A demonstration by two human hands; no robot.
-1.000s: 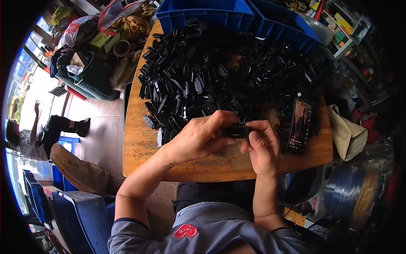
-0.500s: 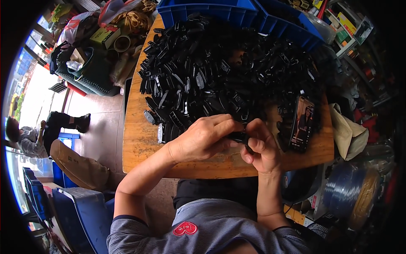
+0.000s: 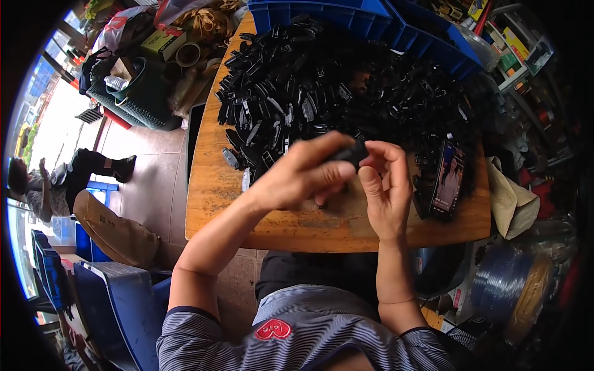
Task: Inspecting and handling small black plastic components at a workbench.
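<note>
My left hand point(image 3: 302, 176), slightly blurred, is closed round a small black plastic part point(image 3: 351, 153) above the near part of the wooden table point(image 3: 216, 213). My right hand point(image 3: 390, 188) meets that part's right end with curled index finger and thumb. The fingers cover much of the part, so its exact kind cannot be made out. Beyond both hands spreads a large heap of similar black plastic parts point(image 3: 309, 105), some with shiny faces.
A phone point(image 3: 447, 179) with a lit screen leans near the table's right side. Blue plastic bins point(image 3: 322, 18) stand along the far edge. At left are a dark green basket point(image 3: 139, 93) and a brown chair back point(image 3: 114, 232). Another person point(image 3: 46, 185) is at far left.
Both hands have moved up and farther from me with the black part. My left hand has turned, showing more of it. The view has shifted slightly.
</note>
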